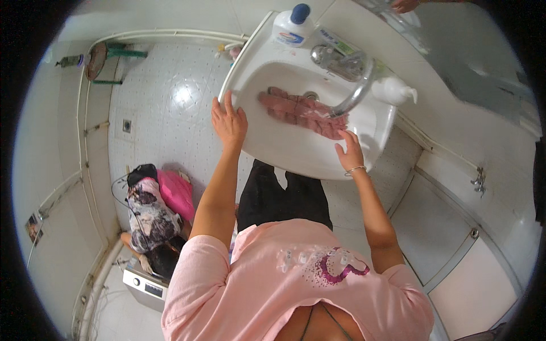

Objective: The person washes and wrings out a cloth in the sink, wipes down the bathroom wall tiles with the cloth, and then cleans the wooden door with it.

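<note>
A pink, ribbed cloth item [294,108] lies spread across the white washbasin [281,149], partly under the spout. The chrome faucet [357,91] curves out over its right part, and pale streaks like water show below the outlet. My left hand [230,123] rests on the basin's left rim with fingers apart, holding nothing. At the cloth's right end is my right hand [350,151], thumb and fingers apart. Its fingertips are close to the cloth; whether they touch it I cannot tell.
A white bottle with a blue cap [292,27], a toothpaste box [337,40] and a white pump bottle [393,91] stand along the basin's back ledge. Behind left, another person [153,209] bends over a washing machine [145,283]. A green-legged stool [100,62] stands by the far wall.
</note>
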The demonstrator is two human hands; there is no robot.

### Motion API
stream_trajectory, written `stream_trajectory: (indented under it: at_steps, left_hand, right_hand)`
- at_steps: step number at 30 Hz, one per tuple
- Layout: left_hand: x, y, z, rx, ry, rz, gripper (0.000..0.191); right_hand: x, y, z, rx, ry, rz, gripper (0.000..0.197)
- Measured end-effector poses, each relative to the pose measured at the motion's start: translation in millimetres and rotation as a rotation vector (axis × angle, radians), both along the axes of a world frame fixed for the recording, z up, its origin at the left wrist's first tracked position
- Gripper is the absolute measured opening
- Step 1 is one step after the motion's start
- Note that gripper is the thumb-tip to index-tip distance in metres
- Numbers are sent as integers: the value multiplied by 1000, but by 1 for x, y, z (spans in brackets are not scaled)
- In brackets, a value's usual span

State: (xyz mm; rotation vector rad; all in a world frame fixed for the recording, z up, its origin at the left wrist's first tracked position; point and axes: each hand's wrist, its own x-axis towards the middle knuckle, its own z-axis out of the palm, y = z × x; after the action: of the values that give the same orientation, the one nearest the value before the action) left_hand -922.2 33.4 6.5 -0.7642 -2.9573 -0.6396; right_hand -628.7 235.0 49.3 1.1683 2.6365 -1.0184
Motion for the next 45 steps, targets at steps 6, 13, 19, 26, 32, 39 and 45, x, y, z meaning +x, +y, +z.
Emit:
stream_trajectory:
  at_steps: [6, 13, 19, 26, 32, 39, 45]
  left_hand:
    - [4, 13, 7, -154, 31, 44, 68]
    - [0, 14, 9, -180, -35, 67, 69]
    - [-4, 11, 11, -164, -36, 91, 68]
    - [-3, 19, 14, -138, -57, 63, 68]
    - [0, 18, 16, -168, -88, 83, 70]
    - [2, 13, 11, -112, -81, 78, 71]
    - [8, 14, 14, -45, -10, 48, 81]
  right_hand:
    - [-74, -12, -54, 159, -152, 470, 58]
    - [-141, 47, -87, 181, -143, 501, 52]
    - [-105, -5, -100, 257, -14, 487, 49]
    - [-96, 7, -132, -108, -23, 372, 50]
    - [-124, 28, -79, -738, 199, -188, 67]
    - [-114, 7, 13, -781, 303, -176, 64]
    - [-115, 6, 49, -720, 379, -189, 58]
